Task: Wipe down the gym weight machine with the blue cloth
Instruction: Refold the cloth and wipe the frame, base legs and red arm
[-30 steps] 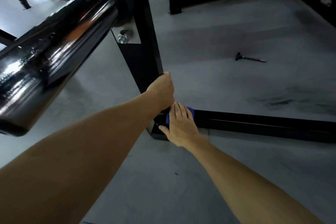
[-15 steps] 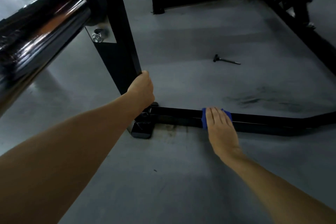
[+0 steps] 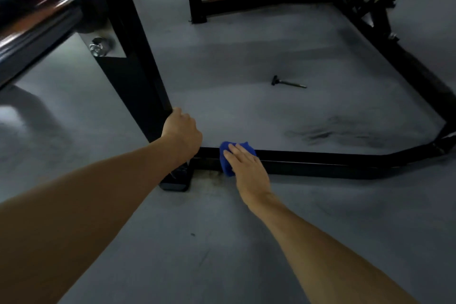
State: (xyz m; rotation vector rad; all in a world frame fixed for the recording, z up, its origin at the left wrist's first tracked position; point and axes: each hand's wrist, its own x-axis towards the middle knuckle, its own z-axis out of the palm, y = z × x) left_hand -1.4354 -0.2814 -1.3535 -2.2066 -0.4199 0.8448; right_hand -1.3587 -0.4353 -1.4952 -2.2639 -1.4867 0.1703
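i am gripping the black upright post (image 3: 138, 86) with my left hand (image 3: 182, 131) and pressing the blue cloth (image 3: 228, 157) flat-fingered under my right hand (image 3: 248, 170) on the base bar (image 3: 320, 161), whose three o'clock stretch probably remains unwiped.

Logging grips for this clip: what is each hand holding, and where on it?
Left hand grips the black upright post near its base. Right hand presses flat on the blue cloth, gripping nothing.
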